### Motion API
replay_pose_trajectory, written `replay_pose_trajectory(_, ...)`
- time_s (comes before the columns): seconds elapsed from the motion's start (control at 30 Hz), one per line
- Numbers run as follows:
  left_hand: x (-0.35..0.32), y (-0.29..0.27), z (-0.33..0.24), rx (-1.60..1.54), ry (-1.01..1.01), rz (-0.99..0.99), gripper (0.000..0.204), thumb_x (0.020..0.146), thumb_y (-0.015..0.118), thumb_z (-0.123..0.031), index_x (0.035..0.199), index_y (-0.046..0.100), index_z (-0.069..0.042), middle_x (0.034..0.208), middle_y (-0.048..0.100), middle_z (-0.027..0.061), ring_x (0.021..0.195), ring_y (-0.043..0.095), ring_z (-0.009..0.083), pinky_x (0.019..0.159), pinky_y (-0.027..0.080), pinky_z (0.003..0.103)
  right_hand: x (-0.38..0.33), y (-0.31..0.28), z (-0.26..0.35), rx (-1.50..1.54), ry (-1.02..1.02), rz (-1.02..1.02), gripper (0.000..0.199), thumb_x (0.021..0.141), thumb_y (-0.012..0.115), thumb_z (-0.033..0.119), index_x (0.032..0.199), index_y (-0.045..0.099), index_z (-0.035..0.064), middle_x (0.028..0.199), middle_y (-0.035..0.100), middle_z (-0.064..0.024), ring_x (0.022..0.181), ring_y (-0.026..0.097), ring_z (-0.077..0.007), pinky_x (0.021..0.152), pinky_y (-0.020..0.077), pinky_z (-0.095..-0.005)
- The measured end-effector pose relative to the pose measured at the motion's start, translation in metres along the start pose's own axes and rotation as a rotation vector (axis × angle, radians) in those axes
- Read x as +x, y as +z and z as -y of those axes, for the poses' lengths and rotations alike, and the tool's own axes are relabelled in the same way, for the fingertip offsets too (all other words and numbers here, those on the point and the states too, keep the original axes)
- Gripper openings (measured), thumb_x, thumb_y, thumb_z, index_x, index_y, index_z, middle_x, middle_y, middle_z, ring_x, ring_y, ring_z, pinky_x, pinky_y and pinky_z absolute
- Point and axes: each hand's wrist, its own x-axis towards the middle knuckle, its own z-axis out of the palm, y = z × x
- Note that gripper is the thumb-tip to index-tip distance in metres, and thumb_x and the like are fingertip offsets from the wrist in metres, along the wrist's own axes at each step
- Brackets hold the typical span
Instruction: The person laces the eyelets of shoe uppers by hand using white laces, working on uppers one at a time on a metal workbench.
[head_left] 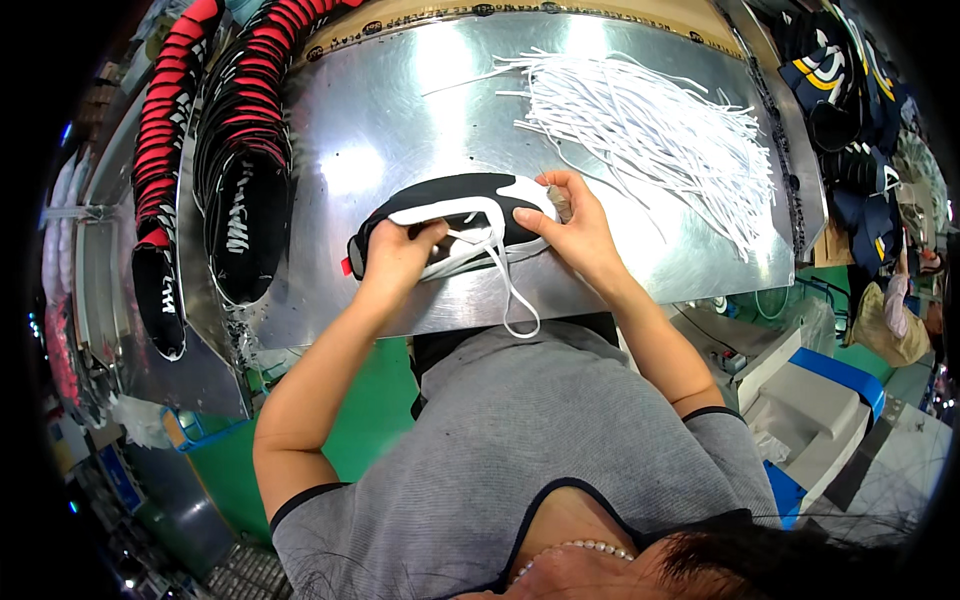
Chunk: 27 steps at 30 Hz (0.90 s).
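A black and white shoe upper [455, 189] lies on its side near the front edge of the metal table, with a small red tab at its left end. My right hand [580, 230] grips its white right end, thumb on top. At the other end, my left hand [396, 255] is closed at the upper's opening, thumb and fingertips partly inside it. Whether those fingertips also pinch the lace is hidden. A white shoelace [506, 283] runs through the upper and hangs in a loop past the table's edge.
A heap of loose white laces [645, 140] covers the table's far right. Nested black and red shoe uppers [245, 220] stand in long rows at the left. Dark uppers with yellow and white marks [840, 90] sit at the far right. A grey bin [810, 400] stands below right.
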Motion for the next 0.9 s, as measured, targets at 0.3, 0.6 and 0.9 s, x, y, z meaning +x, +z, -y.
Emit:
replay_pose_trajectory(0.3,-0.013,0.012,-0.022,-0.013,0.045,0.079,0.013,0.088,0.072,-0.013,0.092,0.074,-0.001,0.082,0.069,0.0004,0.073,0.059,0.0065,0.069,0.047,0.022,-0.008,-0.004,0.011,-0.156,-0.059,0.034,0.059,0.079,0.081,0.036,0.117,0.050,0.0033,0.084,0.063,-0.0129,0.075,0.059,-0.0197,0.068,0.0480,-0.0324)
replay_pose_trajectory(0.6,-0.015,0.004,-0.023,0.652,0.661,-0.218,0.006,0.083,0.071,-0.007,0.082,0.068,-0.002,0.081,0.066,0.0042,0.079,0.055,0.0169,0.071,0.044,0.030,-0.012,0.000,0.000,0.099,0.020,-0.102,0.056,0.076,0.083,0.030,0.115,0.051,0.0051,0.091,0.061,-0.0081,0.078,0.054,-0.0144,0.070,0.0448,-0.0290)
replay_pose_trajectory(0.9,-0.071,-0.180,0.035,0.783,0.503,-0.951,0.013,0.088,0.070,-0.015,0.094,0.071,-0.003,0.089,0.068,0.0086,0.082,0.060,0.0211,0.076,0.048,0.033,0.007,0.005,-0.011,0.299,-0.107,-0.239,0.044,0.073,0.085,0.024,0.100,0.056,0.0067,0.081,0.053,-0.0003,0.071,0.046,-0.0099,0.063,0.0398,-0.0256)
